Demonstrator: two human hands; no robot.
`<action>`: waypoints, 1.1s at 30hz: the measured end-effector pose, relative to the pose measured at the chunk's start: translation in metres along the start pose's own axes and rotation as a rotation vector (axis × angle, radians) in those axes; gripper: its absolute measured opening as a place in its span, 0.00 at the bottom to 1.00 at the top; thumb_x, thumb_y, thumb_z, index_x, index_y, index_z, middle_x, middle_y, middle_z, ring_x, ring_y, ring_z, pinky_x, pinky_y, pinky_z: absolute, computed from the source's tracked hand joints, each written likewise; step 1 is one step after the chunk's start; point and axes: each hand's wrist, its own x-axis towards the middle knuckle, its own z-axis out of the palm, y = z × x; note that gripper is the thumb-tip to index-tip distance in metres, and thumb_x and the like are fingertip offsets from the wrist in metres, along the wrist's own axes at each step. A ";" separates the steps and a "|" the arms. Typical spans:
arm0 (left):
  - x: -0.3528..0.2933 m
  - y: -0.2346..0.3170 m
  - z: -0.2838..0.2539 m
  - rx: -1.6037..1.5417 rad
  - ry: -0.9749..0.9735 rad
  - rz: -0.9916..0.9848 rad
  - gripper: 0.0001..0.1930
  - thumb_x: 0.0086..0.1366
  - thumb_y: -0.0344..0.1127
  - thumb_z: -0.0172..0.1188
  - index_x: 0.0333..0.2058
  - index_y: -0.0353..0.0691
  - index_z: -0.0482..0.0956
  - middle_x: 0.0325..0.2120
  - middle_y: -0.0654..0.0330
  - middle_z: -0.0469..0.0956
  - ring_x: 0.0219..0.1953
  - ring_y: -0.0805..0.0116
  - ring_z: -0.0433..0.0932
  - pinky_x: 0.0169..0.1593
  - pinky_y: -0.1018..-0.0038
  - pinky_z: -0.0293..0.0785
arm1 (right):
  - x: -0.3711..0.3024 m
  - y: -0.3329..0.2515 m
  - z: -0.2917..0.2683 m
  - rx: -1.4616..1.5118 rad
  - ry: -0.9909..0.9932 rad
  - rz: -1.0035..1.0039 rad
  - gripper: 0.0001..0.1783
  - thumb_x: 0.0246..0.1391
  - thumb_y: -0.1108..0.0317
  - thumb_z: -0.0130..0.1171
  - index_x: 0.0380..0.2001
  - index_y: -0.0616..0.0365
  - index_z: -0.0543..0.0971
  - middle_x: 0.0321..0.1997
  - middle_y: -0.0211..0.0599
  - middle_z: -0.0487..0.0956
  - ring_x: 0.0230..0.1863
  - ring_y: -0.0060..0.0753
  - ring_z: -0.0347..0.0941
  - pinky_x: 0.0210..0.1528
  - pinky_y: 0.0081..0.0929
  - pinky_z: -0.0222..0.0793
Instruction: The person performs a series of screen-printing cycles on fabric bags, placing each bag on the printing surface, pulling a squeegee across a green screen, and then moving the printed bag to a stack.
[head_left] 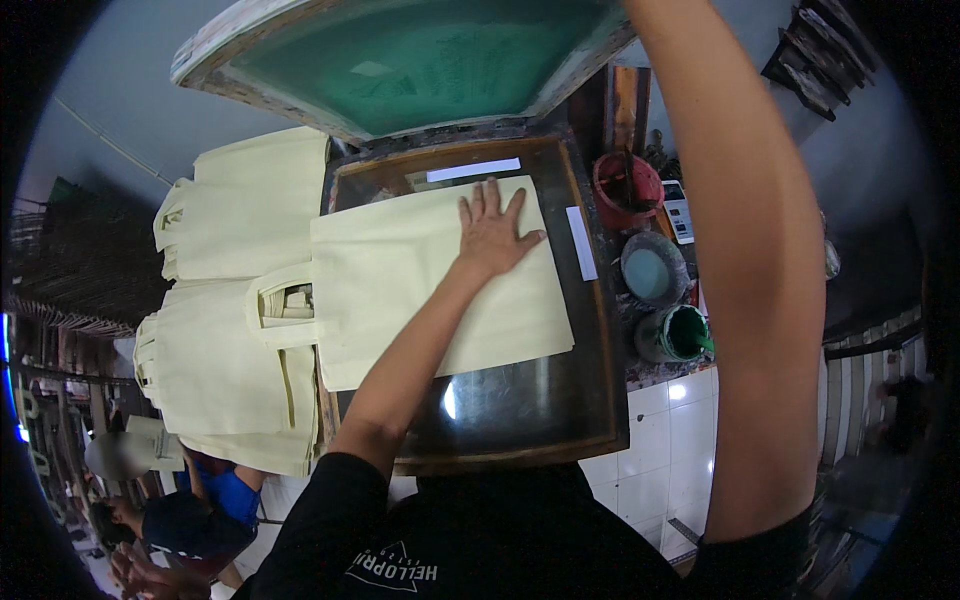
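A cream cloth tote bag [400,270] lies flat on a dark glass-topped printing board [520,400] with a wooden border; its handle loop sticks out to the left. My left hand [490,238] rests palm down, fingers spread, on the bag's far right part. Above the far side of the board, a screen-printing frame [420,75] with green mesh is tilted up. My right forearm [750,220] reaches up past the frame's right end, and the right hand lies beyond the top edge of the picture.
Stacks of cream bags [240,360] stand at the left. White strips [581,243] lie along the board's far and right sides. On the right are a red bucket [628,188], a pale-blue ink tub [652,270], a green ink jar [672,335] and a phone [678,212]. Another person [200,515] sits lower left.
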 end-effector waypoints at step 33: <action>0.047 0.046 -0.009 -0.047 -0.345 -0.334 0.63 0.48 0.75 0.67 0.76 0.58 0.46 0.77 0.41 0.34 0.76 0.30 0.21 0.66 0.21 0.24 | 0.001 0.004 -0.001 0.099 -0.042 -0.006 0.15 0.54 0.62 0.67 0.37 0.63 0.88 0.40 0.58 0.85 0.41 0.56 0.82 0.49 0.45 0.76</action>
